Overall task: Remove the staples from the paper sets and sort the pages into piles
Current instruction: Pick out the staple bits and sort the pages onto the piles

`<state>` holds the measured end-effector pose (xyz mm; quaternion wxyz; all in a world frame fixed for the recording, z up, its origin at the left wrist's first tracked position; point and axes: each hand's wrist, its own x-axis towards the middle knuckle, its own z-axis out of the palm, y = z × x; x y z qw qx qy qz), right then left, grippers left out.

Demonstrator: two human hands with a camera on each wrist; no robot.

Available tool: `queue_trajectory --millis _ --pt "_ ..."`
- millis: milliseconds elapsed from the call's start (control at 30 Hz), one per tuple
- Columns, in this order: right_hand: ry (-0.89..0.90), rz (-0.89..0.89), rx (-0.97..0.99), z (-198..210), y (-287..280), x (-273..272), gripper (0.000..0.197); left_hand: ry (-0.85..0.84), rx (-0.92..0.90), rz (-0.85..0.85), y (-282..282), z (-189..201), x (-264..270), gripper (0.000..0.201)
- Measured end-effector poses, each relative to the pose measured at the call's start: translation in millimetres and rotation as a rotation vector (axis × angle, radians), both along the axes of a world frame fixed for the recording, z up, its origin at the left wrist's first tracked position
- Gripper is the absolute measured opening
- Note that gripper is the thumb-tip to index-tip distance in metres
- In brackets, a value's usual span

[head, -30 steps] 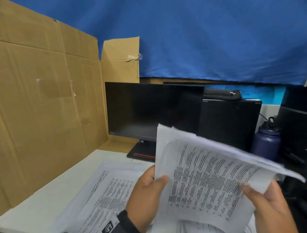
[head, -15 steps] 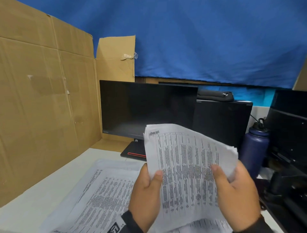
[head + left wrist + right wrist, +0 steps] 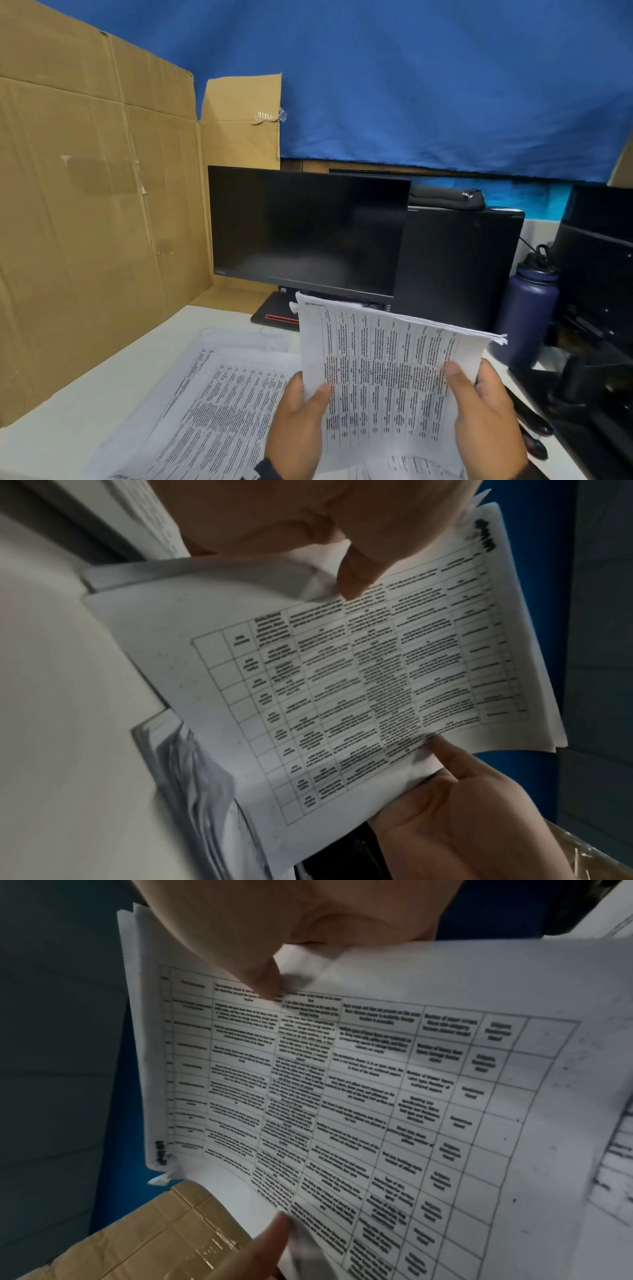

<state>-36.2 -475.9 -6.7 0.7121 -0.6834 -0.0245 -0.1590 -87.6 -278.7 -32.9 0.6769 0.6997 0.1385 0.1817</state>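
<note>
While both hands keep only an edge grip, the thick white set of printed table pages (image 3: 394, 377), raised above the loose white printed sheets (image 3: 212, 404) on the pale desk (image 3: 51, 428), could fan out and slip. Left hand (image 3: 298, 421) pinches its left edge, thumb on top; right hand (image 3: 486, 418) pinches the right edge likewise.

blue cloth (image 3: 428, 85) backdrop | cardboard panel (image 3: 85, 212) left | black monitor (image 3: 305, 229) | white desk (image 3: 61, 411)
</note>
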Motion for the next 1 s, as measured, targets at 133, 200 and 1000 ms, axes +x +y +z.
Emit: queue_trajectory --millis 133,200,1000 --pt "-0.012 -0.005 0.048 0 -5 6 0.019 -0.015 0.062 0.018 -1 2 2 0.019" --pt "-0.008 -0.020 0.015 -5 -8 12 0.021 -0.016 -0.001 0.017 -1 1 2 0.016" --pt "0.115 0.049 -0.144 -14 -11 0 0.010 0.126 0.044 -0.021 -6 -2 -2 0.014"
